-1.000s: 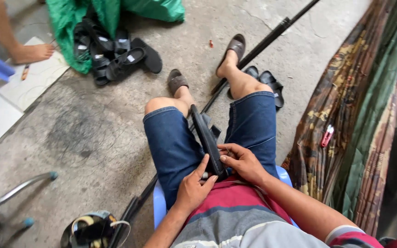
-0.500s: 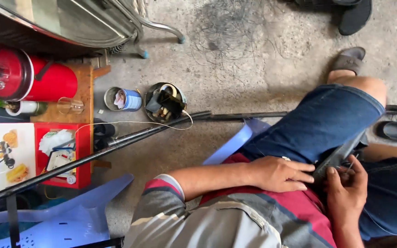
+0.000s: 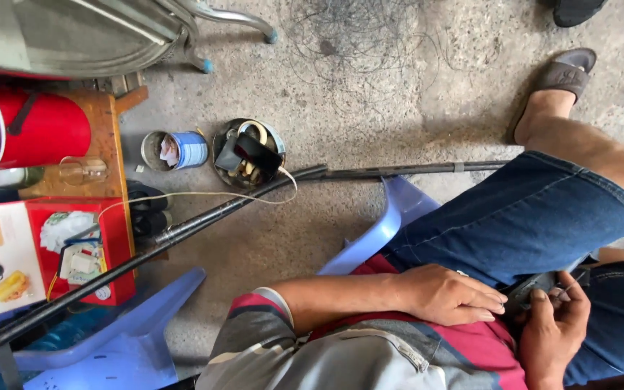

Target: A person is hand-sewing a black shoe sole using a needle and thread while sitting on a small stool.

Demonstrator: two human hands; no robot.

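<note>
Since 1 second ago our view has swung left, from the knees to the floor beside the chair [image 3: 391,224]; both hands have kept to the dark part [image 3: 536,289] in our lap, between the thighs. Our left hand [image 3: 445,295] lies flat with fingers stretched onto its near end, not closed. Our right hand [image 3: 552,325] curls round it from below, thumb on top, gripping it. We judge it rigid and light, best held mid-body. 2 long rods [image 3: 399,172] cross the floor beside a tin [image 3: 178,150]
</note>
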